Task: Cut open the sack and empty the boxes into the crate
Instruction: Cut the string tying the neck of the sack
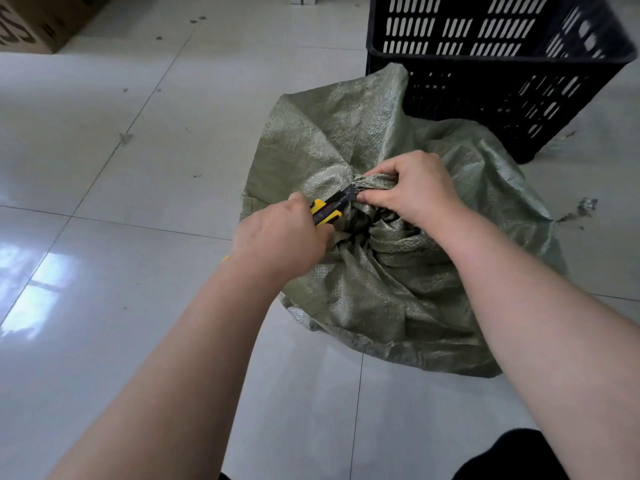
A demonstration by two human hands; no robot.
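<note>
Fingers (384,169): right hand (415,192) pinching sack (346,140) neck, left hand (280,240) wrapped round knife (329,207), blade at the gather. Cut-open step in hand. Next: slice away from thumb.

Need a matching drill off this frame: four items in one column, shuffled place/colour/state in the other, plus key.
Items
1. sack
2. crate
3. knife
4. carton

Descriptions
A. yellow and black, gripped by the left hand
B. brown, top-left corner of the view
C. green woven, bunched neck pinched by the right hand
D. black, slotted, on the floor beyond the sack

Pairs: 1-C, 2-D, 3-A, 4-B
</note>
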